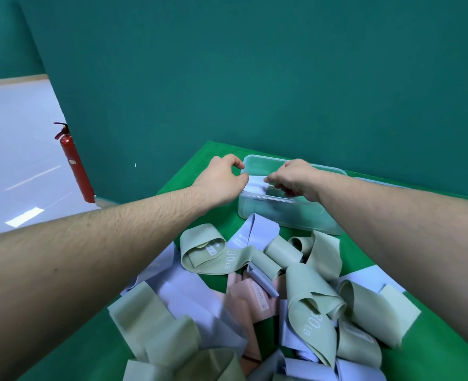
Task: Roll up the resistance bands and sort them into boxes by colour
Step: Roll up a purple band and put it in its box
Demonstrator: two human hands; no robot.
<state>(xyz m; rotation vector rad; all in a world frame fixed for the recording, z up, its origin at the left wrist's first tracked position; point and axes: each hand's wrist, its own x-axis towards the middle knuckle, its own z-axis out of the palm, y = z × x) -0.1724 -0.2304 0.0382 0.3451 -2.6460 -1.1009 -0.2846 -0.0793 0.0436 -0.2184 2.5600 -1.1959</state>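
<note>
Your green table (444, 342) carries a loose heap of resistance bands (257, 298) in sage green, lilac and pink, spread across its near half. Beyond the heap sits a clear plastic box (287, 215), its long side running left to right along the far edge. Both your arms reach over the heap. Your left hand (221, 180) and right hand (293, 178) hover above the box, fingers curled, pinching a pale lilac band (256, 179) between them; it lies stretched left to right over the box's opening. A red fire extinguisher (74, 163) stands on the floor, left.
</note>
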